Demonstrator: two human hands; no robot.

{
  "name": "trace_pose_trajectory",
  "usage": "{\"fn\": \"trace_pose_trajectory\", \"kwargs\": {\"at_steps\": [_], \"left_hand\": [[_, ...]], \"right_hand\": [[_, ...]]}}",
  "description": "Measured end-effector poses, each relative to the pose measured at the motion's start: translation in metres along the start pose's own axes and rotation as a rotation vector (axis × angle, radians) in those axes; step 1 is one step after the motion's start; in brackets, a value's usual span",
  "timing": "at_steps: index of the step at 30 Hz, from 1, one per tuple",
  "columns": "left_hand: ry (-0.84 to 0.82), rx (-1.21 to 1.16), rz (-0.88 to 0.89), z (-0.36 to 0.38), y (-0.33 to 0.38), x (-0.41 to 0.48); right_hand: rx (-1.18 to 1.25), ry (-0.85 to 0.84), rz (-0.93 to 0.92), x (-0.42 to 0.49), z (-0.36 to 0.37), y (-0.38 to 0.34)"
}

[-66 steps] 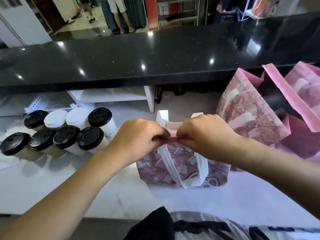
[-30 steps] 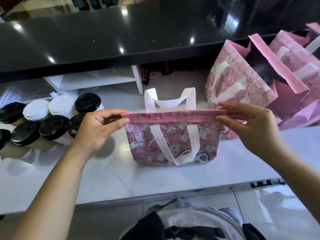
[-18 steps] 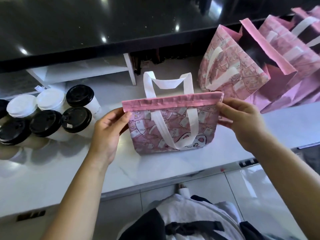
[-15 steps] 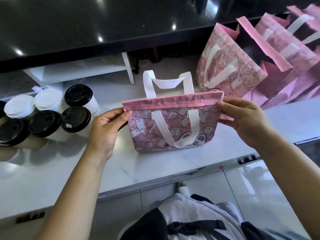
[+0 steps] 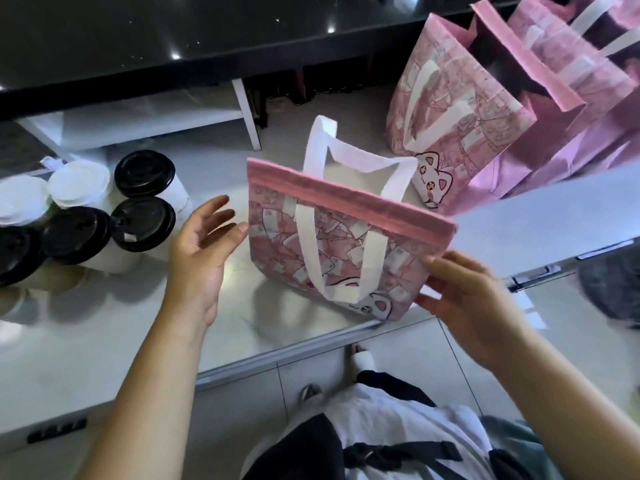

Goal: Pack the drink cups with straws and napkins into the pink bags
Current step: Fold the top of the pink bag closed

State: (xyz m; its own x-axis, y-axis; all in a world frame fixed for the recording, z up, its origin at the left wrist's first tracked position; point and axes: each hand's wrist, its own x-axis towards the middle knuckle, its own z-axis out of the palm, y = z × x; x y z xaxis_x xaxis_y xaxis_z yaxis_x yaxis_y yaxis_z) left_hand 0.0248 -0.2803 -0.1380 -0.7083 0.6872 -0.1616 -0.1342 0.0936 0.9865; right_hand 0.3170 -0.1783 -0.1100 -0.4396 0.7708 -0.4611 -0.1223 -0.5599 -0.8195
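Head view: your right hand (image 5: 467,299) pinches the pink bag (image 5: 343,244), your left hand (image 5: 201,251) is open, empty. With 1 grip only, the bag may topple.

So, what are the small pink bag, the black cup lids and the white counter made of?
The small pink bag looks like printed non-woven fabric, matte, with a folded hem. The black cup lids look like moulded plastic: raised rims, slight gloss. The white counter looks like polished stone or imitation: faint veins, reflections.
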Motion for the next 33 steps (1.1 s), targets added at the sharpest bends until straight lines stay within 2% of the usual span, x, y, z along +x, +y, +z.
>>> {"fn": "trace_pose_trajectory", "kwargs": {"at_steps": [2, 4, 7, 10, 12, 16, 19, 21, 25, 29, 33], "left_hand": [[0.101, 0.033, -0.01, -0.001, -0.011, -0.017], [0.117, 0.027, -0.035, 0.0, -0.025, -0.041], [-0.029, -0.014, -0.114, 0.005, -0.04, -0.079], [-0.176, 0.007, -0.168, 0.008, -0.051, -0.102], [-0.187, 0.013, -0.164, 0.002, -0.049, -0.096], [-0.176, 0.087, 0.012, -0.005, -0.013, -0.044], [-0.236, 0.194, 0.077, 0.007, 0.026, 0.012], [-0.332, 0.294, 0.046, 0.02, 0.047, 0.046], [-0.539, 0.344, -0.065, 0.038, 0.067, 0.081], [-0.549, 0.306, -0.01, 0.037, 0.077, 0.084], [-0.464, 0.247, 0.04, 0.029, 0.091, 0.071]], "right_hand": [[0.002, -0.039, -0.002, -0.016, 0.011, 0.016], [-0.061, -0.149, -0.024, -0.028, 0.022, 0.029], [-0.248, -0.354, 0.008, -0.042, 0.03, 0.035], [-0.402, -0.405, 0.047, -0.055, 0.027, 0.032], [-0.471, -0.331, -0.012, -0.066, 0.028, 0.032], [-0.415, -0.012, -0.163, -0.086, 0.037, 0.034], [-0.36, -0.019, -0.172, -0.094, 0.052, 0.03], [-0.306, -0.044, -0.162, -0.098, 0.061, 0.031], [-0.173, 0.059, -0.162, -0.103, 0.069, 0.032], [-0.099, 0.154, -0.184, -0.1, 0.069, 0.015], [-0.131, 0.173, -0.255, -0.087, 0.058, -0.017]]}}
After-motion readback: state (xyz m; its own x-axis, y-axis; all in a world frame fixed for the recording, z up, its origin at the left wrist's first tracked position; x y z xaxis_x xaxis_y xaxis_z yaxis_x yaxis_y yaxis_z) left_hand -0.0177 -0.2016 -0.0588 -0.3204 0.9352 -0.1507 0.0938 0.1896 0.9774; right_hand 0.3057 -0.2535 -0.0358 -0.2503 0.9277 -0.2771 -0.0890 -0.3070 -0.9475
